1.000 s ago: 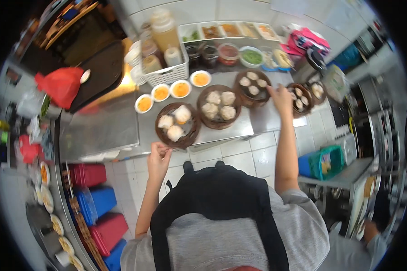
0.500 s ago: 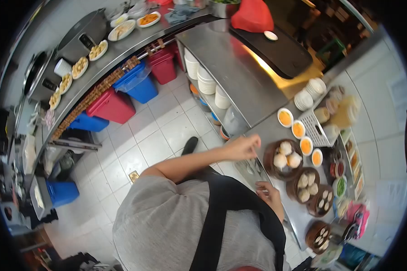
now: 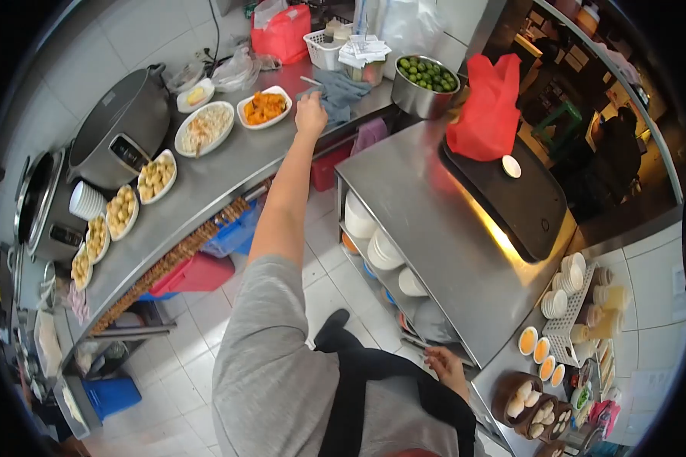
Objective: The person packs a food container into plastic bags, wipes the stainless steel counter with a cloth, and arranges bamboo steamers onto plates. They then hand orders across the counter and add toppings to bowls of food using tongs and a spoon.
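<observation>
My left arm is stretched far forward over the back counter. At its end, my left hand (image 3: 311, 116) has curled fingers at the left edge of a crumpled grey-blue cloth (image 3: 344, 94); whatever they pinch is hidden. Just left of this hand is a white dish of orange chunks (image 3: 264, 109). A thin light stick (image 3: 310, 81) lies by the cloth. My right hand (image 3: 447, 370) hangs low near the front of the steel table (image 3: 411, 183), its fingers loosely bent and apart, with nothing plainly in them.
Dishes of round yellowish pieces (image 3: 156, 177) and a plate of shredded food (image 3: 204, 129) line the counter. A pot of green fruit (image 3: 425, 85) stands right of the cloth. A red bag (image 3: 485, 107) sits by a black tray (image 3: 511, 202). Steamer baskets (image 3: 514, 397) are lower right.
My left hand has swung from beside the steamer baskets to the cloth on the back counter. The view has turned left, with my right hand still low by my side.
</observation>
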`<action>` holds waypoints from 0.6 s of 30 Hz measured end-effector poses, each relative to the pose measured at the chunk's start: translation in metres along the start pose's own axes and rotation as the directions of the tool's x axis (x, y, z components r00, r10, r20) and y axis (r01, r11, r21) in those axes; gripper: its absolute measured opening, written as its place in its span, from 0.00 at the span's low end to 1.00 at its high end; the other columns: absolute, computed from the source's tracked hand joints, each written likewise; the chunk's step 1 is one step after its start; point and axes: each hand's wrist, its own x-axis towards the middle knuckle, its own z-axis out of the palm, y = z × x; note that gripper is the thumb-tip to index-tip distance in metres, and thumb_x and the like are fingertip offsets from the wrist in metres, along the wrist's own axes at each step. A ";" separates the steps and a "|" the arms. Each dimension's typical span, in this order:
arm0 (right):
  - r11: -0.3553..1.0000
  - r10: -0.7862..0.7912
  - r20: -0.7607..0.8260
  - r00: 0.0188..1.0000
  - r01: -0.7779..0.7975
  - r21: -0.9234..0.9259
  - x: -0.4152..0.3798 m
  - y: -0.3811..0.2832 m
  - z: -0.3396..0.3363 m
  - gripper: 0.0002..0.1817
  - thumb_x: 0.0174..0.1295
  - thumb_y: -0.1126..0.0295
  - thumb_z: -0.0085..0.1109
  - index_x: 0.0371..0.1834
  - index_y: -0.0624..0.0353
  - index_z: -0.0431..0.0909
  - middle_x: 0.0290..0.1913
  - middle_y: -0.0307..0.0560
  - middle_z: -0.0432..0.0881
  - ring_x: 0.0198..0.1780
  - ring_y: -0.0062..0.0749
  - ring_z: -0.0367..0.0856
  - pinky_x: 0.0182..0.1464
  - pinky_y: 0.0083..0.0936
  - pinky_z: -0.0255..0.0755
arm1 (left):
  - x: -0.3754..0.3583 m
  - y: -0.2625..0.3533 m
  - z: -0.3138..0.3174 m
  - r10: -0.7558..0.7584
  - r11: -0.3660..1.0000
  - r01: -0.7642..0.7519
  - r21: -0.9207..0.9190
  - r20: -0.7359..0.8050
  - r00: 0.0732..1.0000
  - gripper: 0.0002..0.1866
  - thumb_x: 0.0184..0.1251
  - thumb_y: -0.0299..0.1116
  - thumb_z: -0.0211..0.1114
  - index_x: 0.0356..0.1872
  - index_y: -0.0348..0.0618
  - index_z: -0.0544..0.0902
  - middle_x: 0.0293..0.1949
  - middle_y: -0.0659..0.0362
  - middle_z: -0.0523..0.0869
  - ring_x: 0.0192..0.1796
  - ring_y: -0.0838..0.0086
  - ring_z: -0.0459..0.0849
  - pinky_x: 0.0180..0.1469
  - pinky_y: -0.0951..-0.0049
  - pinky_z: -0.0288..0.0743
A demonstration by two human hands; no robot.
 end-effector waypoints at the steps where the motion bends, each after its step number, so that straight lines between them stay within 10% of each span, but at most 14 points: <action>1: 1.000 0.015 -0.033 0.999 -0.015 -0.015 0.003 -0.003 0.005 0.12 0.61 0.73 0.53 0.46 0.66 0.74 0.42 0.46 0.80 0.40 0.26 0.79 0.43 0.22 0.71 | 0.016 -0.005 0.009 0.010 1.000 -0.010 -0.011 0.007 1.000 0.17 0.52 0.27 0.62 0.46 0.47 0.78 0.47 0.50 0.77 0.50 0.55 0.75 0.51 0.59 0.72; 7: 0.998 0.046 -0.156 0.987 -0.040 0.044 0.017 -0.016 0.019 0.11 0.61 0.74 0.54 0.45 0.66 0.74 0.39 0.45 0.81 0.38 0.26 0.79 0.41 0.22 0.73 | 0.070 -0.031 0.054 0.170 0.922 -0.257 0.291 0.292 0.941 0.11 0.50 0.31 0.63 0.38 0.49 0.81 0.49 0.53 0.77 0.53 0.55 0.74 0.49 0.57 0.73; 10: 0.993 0.011 -0.207 0.978 -0.034 -0.110 0.022 -0.028 0.017 0.09 0.60 0.74 0.53 0.42 0.65 0.76 0.39 0.44 0.81 0.37 0.24 0.79 0.40 0.21 0.73 | 0.086 -0.014 0.038 0.280 0.932 -0.164 -0.324 0.356 0.892 0.08 0.57 0.35 0.63 0.31 0.41 0.78 0.31 0.59 0.81 0.30 0.64 0.80 0.38 0.63 0.79; 12: 0.999 -0.015 -0.258 0.966 0.002 -0.050 0.024 -0.042 0.018 0.09 0.60 0.73 0.53 0.41 0.64 0.77 0.38 0.45 0.82 0.37 0.26 0.80 0.40 0.21 0.73 | 0.078 0.023 0.011 0.288 0.651 0.181 -0.738 0.460 0.840 0.10 0.62 0.34 0.60 0.28 0.38 0.75 0.25 0.65 0.77 0.22 0.75 0.75 0.33 0.70 0.77; 14: 0.979 -0.159 -0.273 0.949 0.116 -0.168 0.026 -0.073 0.015 0.09 0.60 0.73 0.54 0.41 0.64 0.77 0.37 0.47 0.82 0.36 0.28 0.80 0.40 0.22 0.73 | 0.045 0.090 -0.059 0.262 0.567 0.369 -0.737 0.585 0.767 0.10 0.65 0.31 0.58 0.25 0.38 0.72 0.24 0.68 0.71 0.25 0.84 0.70 0.30 0.76 0.70; 16: 0.949 -0.296 -0.347 0.890 0.231 -0.216 0.028 -0.093 0.015 0.09 0.60 0.72 0.54 0.40 0.64 0.77 0.37 0.49 0.82 0.36 0.33 0.80 0.40 0.25 0.73 | 0.019 0.115 -0.079 0.592 0.575 -0.053 -0.816 0.371 0.716 0.12 0.64 0.30 0.58 0.22 0.41 0.68 0.24 0.68 0.69 0.26 0.84 0.66 0.28 0.79 0.61; 18: 0.899 -0.422 -0.395 0.816 0.321 -0.296 0.028 -0.125 0.011 0.10 0.60 0.71 0.52 0.40 0.64 0.77 0.36 0.52 0.80 0.37 0.42 0.80 0.42 0.31 0.73 | -0.027 0.166 -0.130 0.721 0.511 -0.053 -0.858 0.394 0.570 0.14 0.62 0.33 0.60 0.21 0.41 0.67 0.24 0.68 0.68 0.28 0.84 0.64 0.29 0.81 0.56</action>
